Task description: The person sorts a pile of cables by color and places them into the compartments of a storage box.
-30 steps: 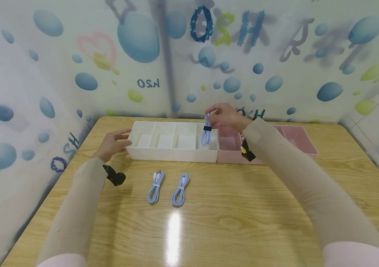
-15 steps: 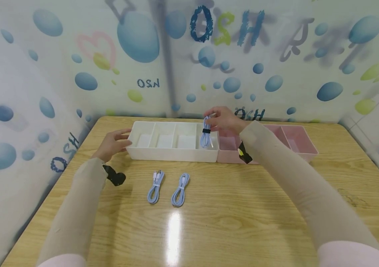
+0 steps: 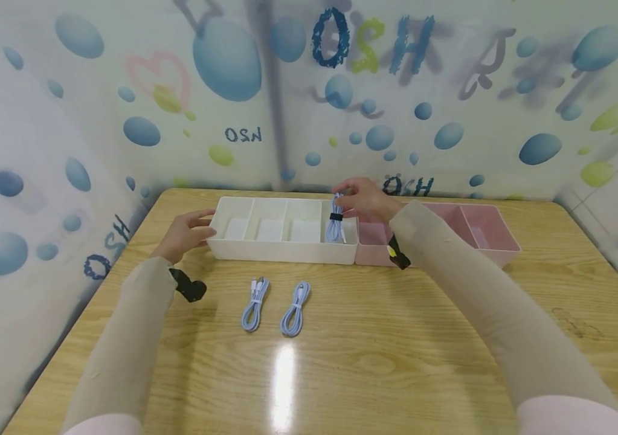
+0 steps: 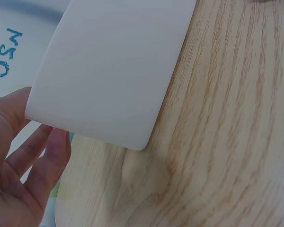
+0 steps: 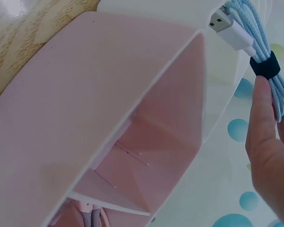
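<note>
On wood table (image 3: 395, 338), bubble-print walls (image 3: 450, 133).

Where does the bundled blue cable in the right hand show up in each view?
Head: the held cable hangs centre, over the white tray's rightmost compartment.
Left wrist: not in it.
Right wrist: top right, beside the right hand's fingers.
Shared landmark: the white tray, in all three views.

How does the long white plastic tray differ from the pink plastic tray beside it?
The long white plastic tray is white, while the pink plastic tray is pink. The left hand touches the white tray's end; no hand touches the pink tray. The right hand holds a bundled light blue cable over the white tray's rightmost compartment, not over the pink tray. Both are divided, open-topped and sit side by side on the wooden table.
</note>
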`<state>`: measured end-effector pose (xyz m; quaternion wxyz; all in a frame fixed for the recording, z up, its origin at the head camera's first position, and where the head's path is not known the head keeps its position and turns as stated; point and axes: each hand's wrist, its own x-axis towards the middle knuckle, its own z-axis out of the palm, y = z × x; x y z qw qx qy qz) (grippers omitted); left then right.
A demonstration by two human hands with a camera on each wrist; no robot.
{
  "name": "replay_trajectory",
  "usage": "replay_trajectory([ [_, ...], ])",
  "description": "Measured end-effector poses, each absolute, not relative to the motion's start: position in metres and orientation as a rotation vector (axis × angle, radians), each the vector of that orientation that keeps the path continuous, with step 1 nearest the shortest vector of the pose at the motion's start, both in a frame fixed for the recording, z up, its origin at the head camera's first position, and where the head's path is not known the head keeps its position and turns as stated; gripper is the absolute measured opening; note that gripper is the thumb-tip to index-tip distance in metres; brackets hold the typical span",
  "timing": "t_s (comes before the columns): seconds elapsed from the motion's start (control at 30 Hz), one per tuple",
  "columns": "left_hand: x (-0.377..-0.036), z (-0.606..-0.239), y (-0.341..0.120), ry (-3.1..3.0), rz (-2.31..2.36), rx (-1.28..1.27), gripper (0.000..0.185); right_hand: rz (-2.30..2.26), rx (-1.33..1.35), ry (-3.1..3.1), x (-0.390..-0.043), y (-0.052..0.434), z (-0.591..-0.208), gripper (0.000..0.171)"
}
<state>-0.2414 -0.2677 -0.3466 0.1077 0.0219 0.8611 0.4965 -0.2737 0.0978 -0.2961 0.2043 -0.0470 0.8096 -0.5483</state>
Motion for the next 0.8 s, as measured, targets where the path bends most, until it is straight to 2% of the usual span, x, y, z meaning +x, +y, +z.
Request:
replay_trajectory([
  [0.8,-0.2426,-0.3488,-0.2689,2.538,1.463,0.072,0.055,-1.430,-0.180,2.326,-0.2732,0.0939,-0.3026,0.035],
])
